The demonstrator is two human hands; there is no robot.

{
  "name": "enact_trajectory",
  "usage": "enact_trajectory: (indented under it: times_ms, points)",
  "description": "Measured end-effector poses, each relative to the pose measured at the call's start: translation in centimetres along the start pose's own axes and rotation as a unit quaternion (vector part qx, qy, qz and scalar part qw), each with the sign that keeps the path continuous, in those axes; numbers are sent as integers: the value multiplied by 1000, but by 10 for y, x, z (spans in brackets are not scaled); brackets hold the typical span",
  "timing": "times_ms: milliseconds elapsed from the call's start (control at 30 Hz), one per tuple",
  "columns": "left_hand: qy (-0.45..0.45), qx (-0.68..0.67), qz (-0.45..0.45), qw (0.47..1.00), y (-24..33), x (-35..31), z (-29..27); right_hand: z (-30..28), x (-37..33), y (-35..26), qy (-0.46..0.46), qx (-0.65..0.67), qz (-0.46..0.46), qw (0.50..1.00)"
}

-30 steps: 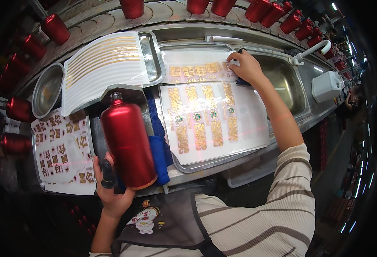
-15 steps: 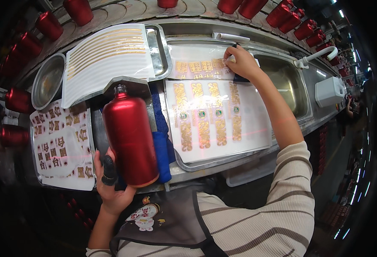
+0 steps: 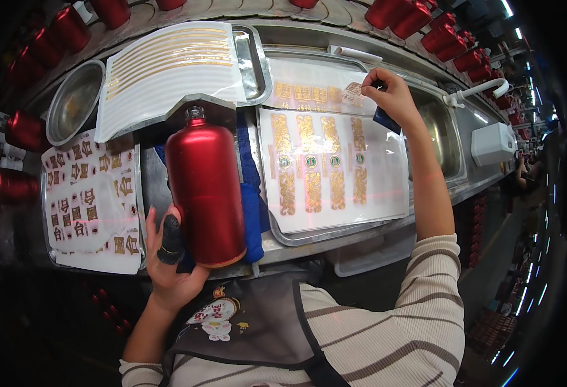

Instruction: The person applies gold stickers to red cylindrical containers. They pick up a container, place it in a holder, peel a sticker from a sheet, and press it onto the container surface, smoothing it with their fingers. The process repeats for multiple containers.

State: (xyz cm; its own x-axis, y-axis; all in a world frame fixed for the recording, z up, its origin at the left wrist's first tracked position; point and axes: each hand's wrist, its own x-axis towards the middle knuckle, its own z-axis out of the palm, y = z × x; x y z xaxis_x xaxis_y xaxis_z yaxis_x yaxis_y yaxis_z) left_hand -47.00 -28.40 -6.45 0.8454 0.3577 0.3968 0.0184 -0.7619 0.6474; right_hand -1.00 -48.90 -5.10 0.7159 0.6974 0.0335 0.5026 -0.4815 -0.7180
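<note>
A large glossy red bottle (image 3: pixel 206 193) leans with its neck away from me against a notched metal rest (image 3: pixel 222 117). My left hand (image 3: pixel 170 264) grips its lower left side, with a black cover (image 3: pixel 170 240) on one finger. At the far right of the upper sheet, my right hand (image 3: pixel 390 93) pinches a small gold decal (image 3: pixel 353 94) between thumb and fingertips. A dark blue flat piece (image 3: pixel 387 120) shows below that hand; whether it is held I cannot tell. Below lies a clear-coated sheet (image 3: pixel 387 193) with several long gold decal strips (image 3: pixel 309 164).
At left are a tray with brown-printed decal sheets (image 3: pixel 90 206) and a round metal bowl (image 3: pixel 74 103). Gold-striped paper (image 3: pixel 167 71) lies behind the bottle. A sink (image 3: pixel 435 138), curved tap (image 3: pixel 480 89) and white jug (image 3: pixel 493 145) stand right. Red bottles (image 3: pixel 412 19) line the conveyor.
My right hand has drawn the small decal up and right from the row, and it now tilts from the fingertips. The left hand keeps its grip on the bottle; the whole view has shifted slightly.
</note>
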Motion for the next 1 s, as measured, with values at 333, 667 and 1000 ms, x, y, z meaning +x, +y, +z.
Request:
enact_trajectory:
  times_ms: [333,667,1000]
  points:
    - [-16,-70,-69,995,-8,-2,5,16,-38,-85,15,160,1,987]
    - [53,-59,19,997,-2,15,7,70,-131,-208,-72,238,-11,969]
    - [-4,-74,-33,997,-15,5,12,87,-107,-218,-180,290,-130,931]
